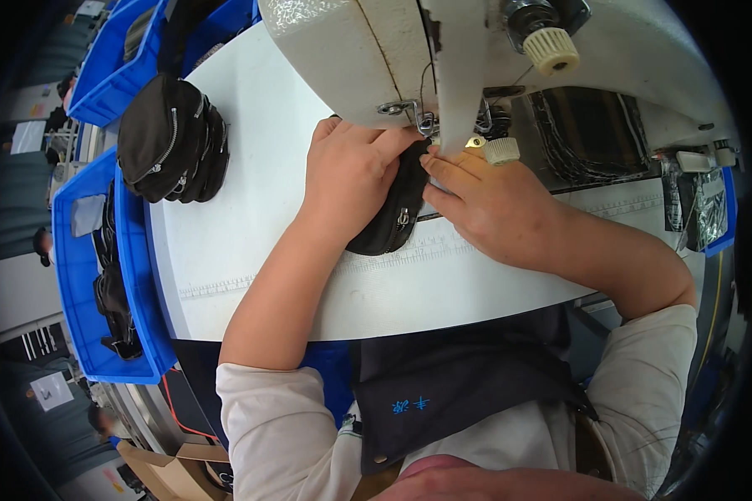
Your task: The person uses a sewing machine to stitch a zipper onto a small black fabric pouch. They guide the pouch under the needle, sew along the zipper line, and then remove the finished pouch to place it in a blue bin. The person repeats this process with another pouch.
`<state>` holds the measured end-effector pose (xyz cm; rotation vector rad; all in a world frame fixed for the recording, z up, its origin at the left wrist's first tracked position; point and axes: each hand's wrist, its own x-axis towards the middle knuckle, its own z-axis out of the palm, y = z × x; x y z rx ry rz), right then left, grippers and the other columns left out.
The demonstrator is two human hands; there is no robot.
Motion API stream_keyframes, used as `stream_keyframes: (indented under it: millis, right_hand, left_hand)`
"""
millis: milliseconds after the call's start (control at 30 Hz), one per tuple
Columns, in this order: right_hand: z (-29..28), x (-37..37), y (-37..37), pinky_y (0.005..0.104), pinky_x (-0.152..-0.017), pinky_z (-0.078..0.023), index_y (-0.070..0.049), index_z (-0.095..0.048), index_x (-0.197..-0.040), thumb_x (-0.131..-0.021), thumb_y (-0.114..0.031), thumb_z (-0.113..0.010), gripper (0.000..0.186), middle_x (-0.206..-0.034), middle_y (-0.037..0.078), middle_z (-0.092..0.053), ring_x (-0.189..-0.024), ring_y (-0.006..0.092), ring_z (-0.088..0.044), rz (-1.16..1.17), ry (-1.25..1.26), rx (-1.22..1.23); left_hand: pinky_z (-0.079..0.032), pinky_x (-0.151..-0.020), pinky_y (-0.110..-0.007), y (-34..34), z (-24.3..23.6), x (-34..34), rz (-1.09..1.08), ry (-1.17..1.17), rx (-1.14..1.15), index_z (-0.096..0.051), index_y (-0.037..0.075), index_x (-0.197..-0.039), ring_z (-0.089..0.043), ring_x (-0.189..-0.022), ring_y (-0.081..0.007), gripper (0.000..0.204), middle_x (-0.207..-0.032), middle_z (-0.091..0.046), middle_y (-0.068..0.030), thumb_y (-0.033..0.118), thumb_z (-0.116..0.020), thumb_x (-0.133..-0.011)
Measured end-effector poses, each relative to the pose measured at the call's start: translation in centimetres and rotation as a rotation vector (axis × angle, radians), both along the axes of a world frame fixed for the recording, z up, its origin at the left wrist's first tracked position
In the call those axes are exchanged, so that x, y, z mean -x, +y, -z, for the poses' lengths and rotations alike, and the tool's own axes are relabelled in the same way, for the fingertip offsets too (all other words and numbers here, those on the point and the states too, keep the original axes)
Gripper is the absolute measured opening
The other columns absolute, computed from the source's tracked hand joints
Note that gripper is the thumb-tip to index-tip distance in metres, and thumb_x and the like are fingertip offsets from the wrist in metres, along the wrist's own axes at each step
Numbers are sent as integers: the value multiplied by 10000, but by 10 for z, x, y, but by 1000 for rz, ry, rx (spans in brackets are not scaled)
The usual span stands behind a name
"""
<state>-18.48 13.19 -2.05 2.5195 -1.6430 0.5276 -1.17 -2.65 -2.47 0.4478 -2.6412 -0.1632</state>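
A black fabric piece with a metal zipper [384, 225] lies under the sewing machine's head [351, 58]; it looks like part of a pouch. My left hand [351, 171] grips its far left side, fingers bent and pressed together close to the presser foot [427, 125]. From the other side my right hand [501, 204] holds the edge of the same piece, its fingertips right beside the foot. Between the hands the zipper pull shows. The needle point and the fingertips at the foot are partly hidden.
At the left of the white table [259, 192] stands a stack of black zippered pouches [171, 138]. Blue bins [150, 292] sit along the left edge. Dark fabric panels [589, 134] lie right of the needle under the machine arm. A printed ruler [217, 285] crosses the table.
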Motion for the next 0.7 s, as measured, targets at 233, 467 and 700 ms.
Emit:
stream_keyframes:
  millis: [233,467,700]
  right_hand:
    - [4,1,0,404,-892,-567,-4,-707,-1019,-856,-103,-666,195,-1248,192,-695,-1048,295,-702,-9,-78,44]
    - [7,0,-4,395,-848,-559,-19,-701,-927,-841,-104,-682,122,-1020,127,-666,-960,273,-679,-13,-89,82]
    - [2,7,-2,386,-837,-554,-31,-710,-914,-836,-95,-685,103,-949,100,-657,-948,258,-674,-28,-42,20]
  left_hand:
    - [-572,-822,-353,15,-4,0,-77,-46,78,-764,191,-1086,-693,-1019,-210,291,-1061,-728,44,97,-709,-816]
    - [-570,-652,-368,24,-7,0,-117,-41,136,-773,209,-1159,-727,-876,-240,367,-1034,-742,7,40,-746,-835]
    - [-586,-699,-350,31,-7,-3,-85,-30,113,-767,156,-1204,-730,-942,-227,428,-1068,-746,8,14,-756,-801]
